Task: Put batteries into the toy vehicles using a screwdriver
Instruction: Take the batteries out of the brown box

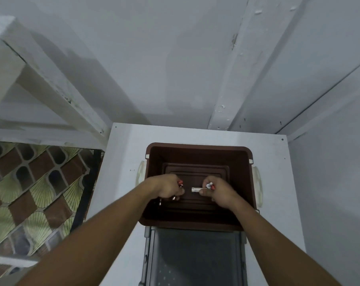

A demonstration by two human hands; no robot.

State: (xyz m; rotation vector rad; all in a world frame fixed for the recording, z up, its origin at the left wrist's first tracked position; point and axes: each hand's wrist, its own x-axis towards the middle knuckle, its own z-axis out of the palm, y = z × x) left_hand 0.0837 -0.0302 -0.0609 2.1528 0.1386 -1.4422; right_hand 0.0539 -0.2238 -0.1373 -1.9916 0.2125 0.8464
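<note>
Both my hands reach down into a brown plastic bin (pixel 197 150) on a white table. My left hand (pixel 166 187) grips several small red-tipped batteries (pixel 180 183), their ends sticking out between the curled fingers. My right hand (pixel 218 190) holds a white battery (pixel 196 190) pointing left, pinched under the thumb, with another battery with red and blue marks (pixel 210 185) above it. No toy vehicle or screwdriver is in view.
The bin has pale side handles (pixel 258 186) and stands on a white table (pixel 121 162) against a white wall. A grey bin (pixel 195 259) sits in front of it. A patterned green-brown cloth (pixel 30 193) lies to the left, under a white wooden frame.
</note>
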